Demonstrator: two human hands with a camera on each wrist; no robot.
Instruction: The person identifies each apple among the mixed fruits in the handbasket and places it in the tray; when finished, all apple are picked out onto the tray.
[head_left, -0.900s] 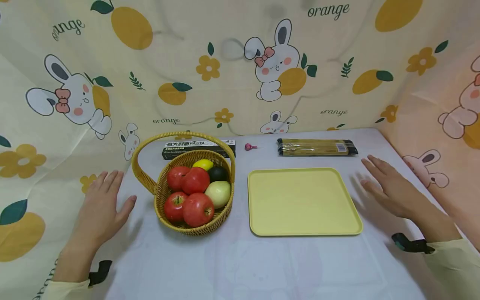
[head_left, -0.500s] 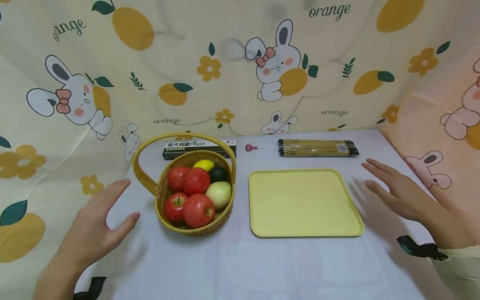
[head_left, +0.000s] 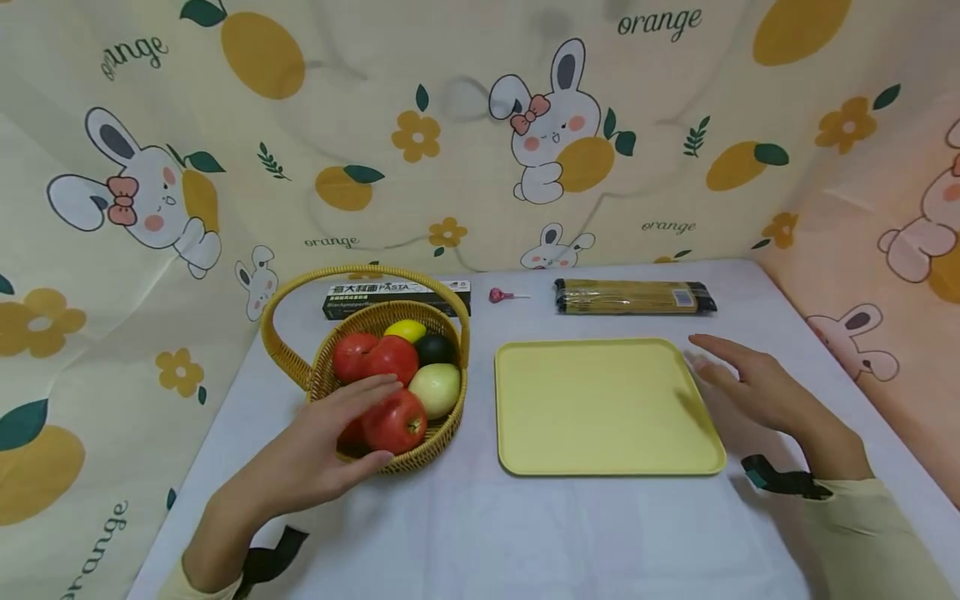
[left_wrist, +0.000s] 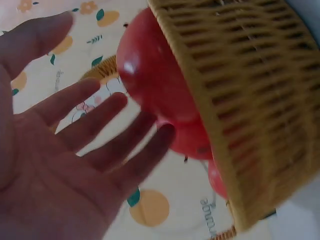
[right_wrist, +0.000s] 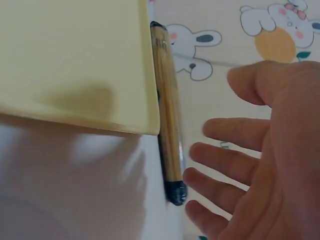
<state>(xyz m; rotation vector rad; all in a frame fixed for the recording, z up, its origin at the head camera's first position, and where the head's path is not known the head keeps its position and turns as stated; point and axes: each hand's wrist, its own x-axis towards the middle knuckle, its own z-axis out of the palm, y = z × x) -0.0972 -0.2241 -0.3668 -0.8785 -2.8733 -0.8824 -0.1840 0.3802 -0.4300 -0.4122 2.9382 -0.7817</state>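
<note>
The wicker basket (head_left: 441,433) holds red fruits, a pale green round fruit (head_left: 436,390), a yellow one (head_left: 405,330) and a dark one (head_left: 436,349). My left hand (head_left: 307,454) is over the basket's near left side, fingers extended and thumb apart, in front of a red apple (head_left: 395,421); the left wrist view shows its spread fingers (left_wrist: 115,135) beside red fruit (left_wrist: 155,70), holding nothing. At the right edge of the yellow tray (head_left: 609,408), my right hand (head_left: 772,396) hovers with fingers extended. In the right wrist view the hand (right_wrist: 250,165) is empty.
Behind the basket lies a black and white pasta box (head_left: 337,302). A small pink-headed item (head_left: 500,295) and a clear-wrapped bundle of noodles (head_left: 626,296) lie along the back, near the patterned cloth (head_left: 465,192).
My left hand has moved right from beside the basket to over its near left part. My right hand has shifted left toward the tray's edge.
</note>
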